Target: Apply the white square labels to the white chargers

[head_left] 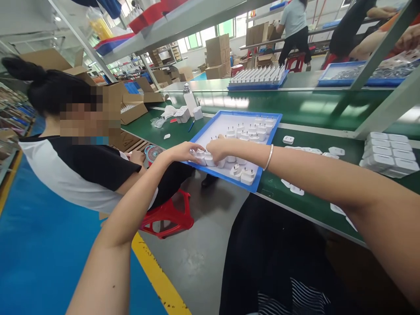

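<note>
i'm watching the left hand [183, 152] and right hand [218, 149] seemingly arranging white plugs [247, 176] inside the blue-rimmed tray [277, 125] on the counter [305, 106], though i'm unable to tell whether either grip is clamping, the next move likely calling for careful spacing.

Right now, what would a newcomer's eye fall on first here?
Probably the left hand and right hand, side by side at the white plugs in the blue-rimmed tray, mid-picture. Next, the co-worker at left, seated on a red stool, and the stacked white cases at far right.
</note>
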`<move>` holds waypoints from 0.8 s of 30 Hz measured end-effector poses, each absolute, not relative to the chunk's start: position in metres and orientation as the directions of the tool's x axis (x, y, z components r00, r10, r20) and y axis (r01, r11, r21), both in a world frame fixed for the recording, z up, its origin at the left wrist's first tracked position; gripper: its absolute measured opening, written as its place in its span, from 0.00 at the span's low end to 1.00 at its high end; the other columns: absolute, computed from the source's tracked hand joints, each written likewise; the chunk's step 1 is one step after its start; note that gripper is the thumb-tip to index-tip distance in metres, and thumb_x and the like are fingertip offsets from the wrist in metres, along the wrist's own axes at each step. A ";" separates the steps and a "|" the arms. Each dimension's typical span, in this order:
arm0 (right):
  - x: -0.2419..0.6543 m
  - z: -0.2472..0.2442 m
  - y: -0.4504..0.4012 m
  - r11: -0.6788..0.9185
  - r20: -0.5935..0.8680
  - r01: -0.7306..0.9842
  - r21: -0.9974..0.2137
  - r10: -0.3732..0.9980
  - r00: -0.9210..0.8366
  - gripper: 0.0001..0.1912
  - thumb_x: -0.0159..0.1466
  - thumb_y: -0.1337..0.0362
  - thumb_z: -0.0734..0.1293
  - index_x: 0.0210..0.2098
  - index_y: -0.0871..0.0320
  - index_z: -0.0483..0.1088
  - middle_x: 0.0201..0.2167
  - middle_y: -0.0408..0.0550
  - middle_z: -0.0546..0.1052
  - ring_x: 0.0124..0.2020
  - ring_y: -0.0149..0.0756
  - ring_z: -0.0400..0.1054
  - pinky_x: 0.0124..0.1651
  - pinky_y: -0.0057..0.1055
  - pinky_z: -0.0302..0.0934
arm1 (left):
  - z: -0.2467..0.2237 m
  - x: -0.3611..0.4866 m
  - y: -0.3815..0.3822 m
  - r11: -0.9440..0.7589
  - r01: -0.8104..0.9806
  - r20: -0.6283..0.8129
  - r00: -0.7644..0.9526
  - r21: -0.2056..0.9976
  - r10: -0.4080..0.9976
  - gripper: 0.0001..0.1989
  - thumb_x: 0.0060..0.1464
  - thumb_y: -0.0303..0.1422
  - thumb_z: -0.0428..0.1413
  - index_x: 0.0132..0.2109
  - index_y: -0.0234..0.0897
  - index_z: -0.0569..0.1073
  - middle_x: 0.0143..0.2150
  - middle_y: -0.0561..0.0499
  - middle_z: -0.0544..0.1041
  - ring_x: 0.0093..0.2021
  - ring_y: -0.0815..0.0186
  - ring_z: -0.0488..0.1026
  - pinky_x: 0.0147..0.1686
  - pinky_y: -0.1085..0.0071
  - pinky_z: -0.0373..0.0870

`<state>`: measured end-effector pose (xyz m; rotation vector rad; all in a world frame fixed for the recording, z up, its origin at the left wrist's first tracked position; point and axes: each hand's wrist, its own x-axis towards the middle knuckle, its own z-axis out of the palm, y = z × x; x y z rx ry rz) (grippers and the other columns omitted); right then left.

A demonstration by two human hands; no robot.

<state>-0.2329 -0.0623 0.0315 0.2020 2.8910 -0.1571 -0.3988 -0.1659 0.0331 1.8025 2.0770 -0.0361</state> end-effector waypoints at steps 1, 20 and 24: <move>-0.231 0.032 -0.063 0.985 -0.236 0.145 -0.097 0.119 -0.964 0.22 0.54 0.65 0.74 0.46 0.68 0.75 0.41 0.60 0.78 0.53 0.59 0.70 0.61 0.56 0.51 | 0.033 -0.397 -0.165 0.166 0.958 -0.300 -0.092 0.233 0.949 0.36 0.45 0.47 0.62 0.60 0.38 0.73 0.56 0.46 0.77 0.53 0.54 0.73 0.52 0.69 0.67; -0.163 0.062 -0.061 0.945 -0.090 0.244 -0.219 0.229 -0.969 0.26 0.63 0.52 0.68 0.54 0.63 0.74 0.48 0.59 0.79 0.49 0.54 0.73 0.48 0.42 0.64 | 0.042 -0.360 -0.155 0.101 0.951 -0.413 0.030 0.291 0.910 0.33 0.46 0.44 0.64 0.59 0.39 0.74 0.58 0.49 0.77 0.56 0.56 0.73 0.56 0.70 0.65; -0.159 0.069 -0.031 0.916 -0.088 0.308 -0.257 0.296 -0.951 0.27 0.61 0.59 0.70 0.60 0.56 0.70 0.57 0.54 0.74 0.53 0.51 0.72 0.43 0.39 0.65 | 0.062 -0.355 -0.155 0.196 0.954 -0.534 -0.047 0.227 0.844 0.42 0.42 0.45 0.66 0.66 0.47 0.66 0.67 0.51 0.69 0.62 0.54 0.68 0.60 0.69 0.63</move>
